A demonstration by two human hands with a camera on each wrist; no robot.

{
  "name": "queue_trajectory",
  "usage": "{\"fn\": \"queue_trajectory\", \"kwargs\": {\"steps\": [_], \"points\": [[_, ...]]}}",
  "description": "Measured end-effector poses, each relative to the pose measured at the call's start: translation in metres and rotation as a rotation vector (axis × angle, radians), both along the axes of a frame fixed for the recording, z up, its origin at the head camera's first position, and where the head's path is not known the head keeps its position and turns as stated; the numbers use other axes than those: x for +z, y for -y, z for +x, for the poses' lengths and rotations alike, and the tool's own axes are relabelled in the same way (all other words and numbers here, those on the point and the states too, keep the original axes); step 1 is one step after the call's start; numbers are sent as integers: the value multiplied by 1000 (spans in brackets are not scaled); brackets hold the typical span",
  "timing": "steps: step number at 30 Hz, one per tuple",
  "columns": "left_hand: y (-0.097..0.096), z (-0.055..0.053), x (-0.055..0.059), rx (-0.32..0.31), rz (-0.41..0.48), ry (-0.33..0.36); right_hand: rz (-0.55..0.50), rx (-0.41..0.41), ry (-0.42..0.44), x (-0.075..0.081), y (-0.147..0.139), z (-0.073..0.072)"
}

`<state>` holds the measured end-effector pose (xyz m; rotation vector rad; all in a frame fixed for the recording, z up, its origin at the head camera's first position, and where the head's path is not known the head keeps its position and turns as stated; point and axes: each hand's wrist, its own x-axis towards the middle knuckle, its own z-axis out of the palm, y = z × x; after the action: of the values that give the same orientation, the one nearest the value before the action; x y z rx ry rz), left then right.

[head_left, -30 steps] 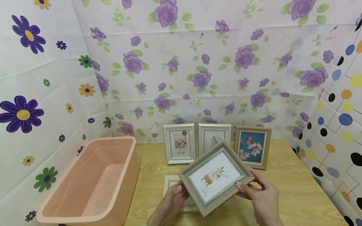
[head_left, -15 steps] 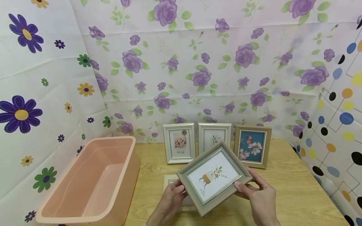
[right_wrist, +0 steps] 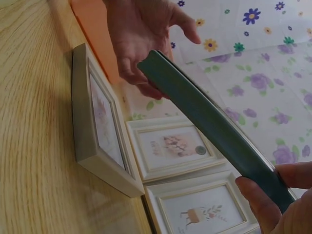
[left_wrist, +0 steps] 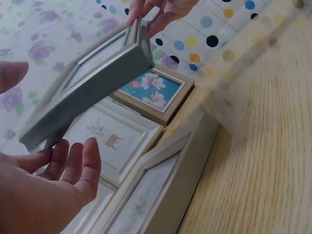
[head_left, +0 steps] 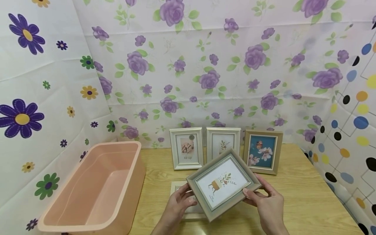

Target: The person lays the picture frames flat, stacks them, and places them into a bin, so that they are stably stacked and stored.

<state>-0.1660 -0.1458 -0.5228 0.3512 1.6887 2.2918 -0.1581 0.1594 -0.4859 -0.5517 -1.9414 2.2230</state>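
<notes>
A grey-beige picture frame [head_left: 223, 184] with a deer-and-leaves print is held up, tilted cornerwise, over the table. My right hand [head_left: 268, 204] pinches its right corner; the right wrist view shows thumb and fingers [right_wrist: 258, 200] on either side of the edge. At the opposite corner, my left hand [head_left: 177, 204] touches the frame from below with its fingertips [left_wrist: 61, 146]. The left thumb [left_wrist: 12, 75] stands away from it. Beneath lies another pale frame [head_left: 176, 186], partly hidden by the held frame and left hand.
Along the back stand a white frame with a flower print [head_left: 186, 148], a white deer-print frame [head_left: 210, 140] partly covered by the held one, and a tan frame with a blue picture [head_left: 262, 151]. A pink plastic tub [head_left: 136, 176] sits left on the wooden table [head_left: 311, 195].
The left thumb has come away from the frame's edge, and that hand's fingers have spread. The held frame has shifted only slightly, and the right hand keeps its pinch.
</notes>
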Motion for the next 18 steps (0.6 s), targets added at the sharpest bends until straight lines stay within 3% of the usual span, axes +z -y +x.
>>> {"fn": "queue_trajectory", "kwargs": {"steps": [4,8,13,18], "points": [[-2,5,0,68,-68,-74,-6,1,10,-5,1,-1],[-6,10,-2,168,-206,-137,-29,9,7,-8,4,-1],[-9,18,-4,249,-451,-143,-52,45,9,-9,11,0],[-7,24,-6,297,-712,-239,-38,119,35,-11,17,1]]}}
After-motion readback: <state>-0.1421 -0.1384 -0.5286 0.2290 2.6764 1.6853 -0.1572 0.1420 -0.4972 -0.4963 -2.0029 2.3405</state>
